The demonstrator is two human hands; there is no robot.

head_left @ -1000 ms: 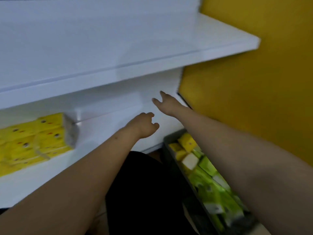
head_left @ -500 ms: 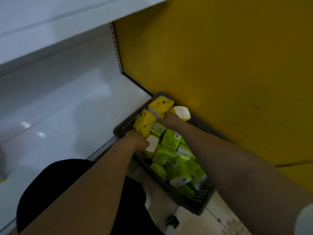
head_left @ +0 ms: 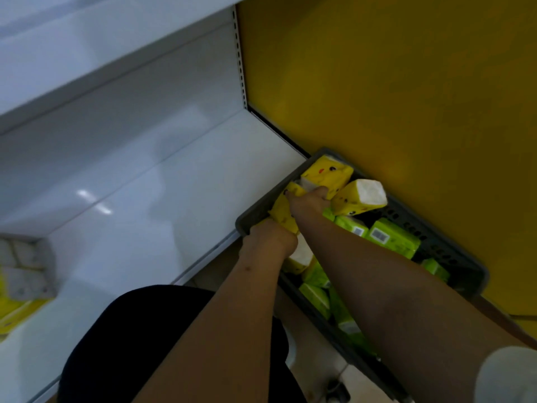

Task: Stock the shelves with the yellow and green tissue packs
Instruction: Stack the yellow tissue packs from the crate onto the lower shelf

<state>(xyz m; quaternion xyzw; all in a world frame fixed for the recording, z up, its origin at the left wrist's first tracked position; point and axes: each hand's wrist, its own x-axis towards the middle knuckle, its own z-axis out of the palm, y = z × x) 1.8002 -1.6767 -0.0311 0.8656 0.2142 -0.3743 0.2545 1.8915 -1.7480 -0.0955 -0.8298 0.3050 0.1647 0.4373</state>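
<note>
both hands in the basket (head_left: 453, 254), gathering yellow packs

the left hand (head_left: 270, 238) closes on a yellow pack (head_left: 283, 213) and the right hand (head_left: 308, 200) on another (head_left: 327, 175), probably for the bare shelf (head_left: 151, 205) beside them; green packs (head_left: 392, 238) lie below.

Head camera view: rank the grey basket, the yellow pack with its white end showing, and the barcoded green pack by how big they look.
1. Grey basket, clearly largest.
2. Yellow pack and green pack look about alike; no ranking between them.

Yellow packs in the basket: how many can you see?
4, maybe more hidden: one at the far corner, one tilted against the basket's right wall, one between both hands, one under the left hand.
</note>
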